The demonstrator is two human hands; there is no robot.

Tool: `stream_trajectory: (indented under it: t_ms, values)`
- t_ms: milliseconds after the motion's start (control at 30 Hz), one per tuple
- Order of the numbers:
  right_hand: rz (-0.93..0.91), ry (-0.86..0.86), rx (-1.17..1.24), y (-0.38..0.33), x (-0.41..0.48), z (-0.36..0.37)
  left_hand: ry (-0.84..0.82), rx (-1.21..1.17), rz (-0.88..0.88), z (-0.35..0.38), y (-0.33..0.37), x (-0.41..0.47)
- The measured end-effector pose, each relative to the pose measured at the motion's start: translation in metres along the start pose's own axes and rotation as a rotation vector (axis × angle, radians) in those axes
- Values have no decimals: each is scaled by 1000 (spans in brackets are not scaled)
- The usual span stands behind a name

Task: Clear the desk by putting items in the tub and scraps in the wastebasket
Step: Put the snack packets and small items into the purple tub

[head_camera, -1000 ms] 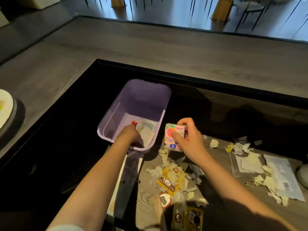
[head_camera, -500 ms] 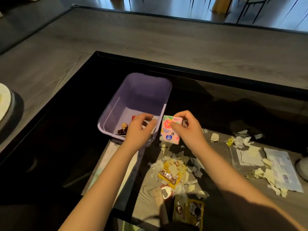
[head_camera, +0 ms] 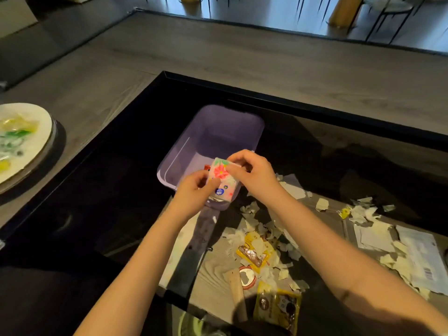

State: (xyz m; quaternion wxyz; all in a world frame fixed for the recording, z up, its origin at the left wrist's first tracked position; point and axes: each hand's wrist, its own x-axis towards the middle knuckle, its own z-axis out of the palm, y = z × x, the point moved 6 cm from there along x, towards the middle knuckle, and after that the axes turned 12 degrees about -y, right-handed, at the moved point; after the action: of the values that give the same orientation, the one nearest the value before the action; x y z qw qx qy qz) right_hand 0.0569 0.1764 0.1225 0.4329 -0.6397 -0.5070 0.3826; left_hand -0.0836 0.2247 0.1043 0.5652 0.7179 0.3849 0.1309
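Note:
A small flowered tissue pack (head_camera: pixel 222 181) is held over the near rim of the purple tub (head_camera: pixel 225 132). My left hand (head_camera: pixel 195 192) grips its lower left side and my right hand (head_camera: pixel 252 174) pinches its top right corner. Inside the tub only a small red item shows beside the pack; the rest of the floor is hidden by my hands. Torn paper scraps (head_camera: pixel 266 229) lie scattered on the desk in front of me, with a yellow snack wrapper (head_camera: pixel 254 251), a bottle opener with a wooden handle (head_camera: pixel 238 291) and a yellow packet (head_camera: pixel 276 309).
A round white wastebasket (head_camera: pixel 21 144) with wrappers inside stands on the floor at the left. More scraps, a clear sleeve (head_camera: pixel 363 236) and a white mailer (head_camera: pixel 419 258) lie at the right. The black desk edge (head_camera: pixel 315 110) runs behind the tub.
My left hand came out of the tub and took hold of the tissue pack. The pack moved left, over the tub's near rim, now held by both hands.

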Motion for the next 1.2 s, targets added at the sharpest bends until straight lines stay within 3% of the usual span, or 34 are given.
stream_trajectory:
  t_ms: [100, 233, 367, 533, 633, 800, 1000, 1200]
  values:
    - [14, -85, -28, 2, 28, 17, 175, 83, -45, -31, -16, 2]
    - [116, -53, -123, 19, 69, 26, 439, 426, -166, -74, -33, -3]
    - [337, -73, -242, 48, 113, 36, 328, 479, -337, -84, -55, 3]
    - [420, -71, -232, 66, 153, 55, 244, 538, -350, -82, -67, 11]
    - [453, -111, -355, 77, 167, 67, 249, 584, -344, -82, -69, 12]
    - [470, -183, -434, 94, 172, 77, 261, 569, -321, -82, -75, 15]
    - [400, -316, -797, 96, 164, 85, 314, 596, -342, -78, -78, 16]
    - [294, -285, -696, 75, 146, 77, 280, 610, -378, -80, -74, 13]
